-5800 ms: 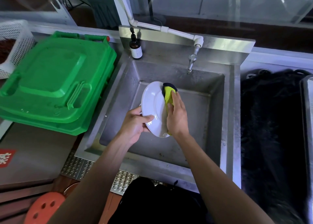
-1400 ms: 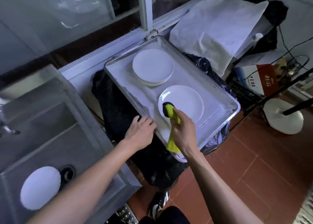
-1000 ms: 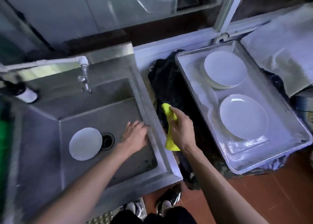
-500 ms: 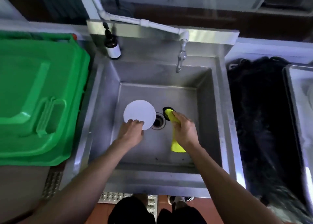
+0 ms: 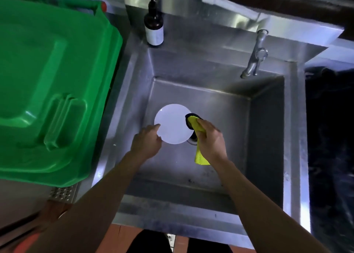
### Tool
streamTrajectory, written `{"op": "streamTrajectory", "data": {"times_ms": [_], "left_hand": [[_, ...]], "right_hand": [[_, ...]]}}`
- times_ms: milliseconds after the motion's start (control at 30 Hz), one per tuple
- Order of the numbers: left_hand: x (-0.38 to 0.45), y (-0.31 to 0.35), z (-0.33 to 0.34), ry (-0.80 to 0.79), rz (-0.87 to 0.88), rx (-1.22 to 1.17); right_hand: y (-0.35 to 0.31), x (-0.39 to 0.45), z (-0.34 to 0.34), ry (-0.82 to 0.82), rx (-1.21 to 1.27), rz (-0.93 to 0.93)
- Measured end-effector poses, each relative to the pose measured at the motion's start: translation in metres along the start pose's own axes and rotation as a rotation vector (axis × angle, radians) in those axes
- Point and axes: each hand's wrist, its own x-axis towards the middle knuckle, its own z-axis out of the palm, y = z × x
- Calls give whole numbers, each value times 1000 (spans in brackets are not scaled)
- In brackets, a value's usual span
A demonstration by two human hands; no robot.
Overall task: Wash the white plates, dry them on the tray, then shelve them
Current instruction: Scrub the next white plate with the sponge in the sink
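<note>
A white plate [image 5: 173, 125] is inside the steel sink [image 5: 266, 130], over the drain. My left hand [image 5: 146, 140] grips its left rim, thumb on the edge. My right hand [image 5: 209, 139] is closed on a yellow and black cloth [image 5: 193, 122], whose dark tip touches the plate's right edge. The cloth's tail hangs below my right wrist. The drying tray is out of view.
A green plastic bin lid [image 5: 51, 84] lies left of the sink. A brown pump bottle [image 5: 154, 25] stands on the sink's back left corner. The tap [image 5: 253, 61] reaches over the back right. Black plastic sheeting [image 5: 329, 137] covers the surface on the right.
My view swung back from the tray to the sink. My left hand has taken the plate's rim, and my right hand brought the cloth onto its right edge.
</note>
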Motion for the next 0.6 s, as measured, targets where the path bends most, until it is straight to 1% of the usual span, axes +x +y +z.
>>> {"op": "streamTrajectory", "data": {"times_ms": [67, 133, 200, 300, 600], "left_hand": [[14, -6, 13, -55, -59, -134], [30, -10, 25, -102, -127, -275], [48, -14, 35, -113, -178, -341], [74, -19, 47, -87, -279, -435], [125, -40, 93, -24, -465, -698]], "right_hand": [[9, 14, 8, -12, 9, -2], [18, 28, 19, -42, 37, 37], [27, 40, 30, -60, 90, 82], [41, 53, 45, -81, 162, 99], [77, 82, 74, -108, 171, 66]]}}
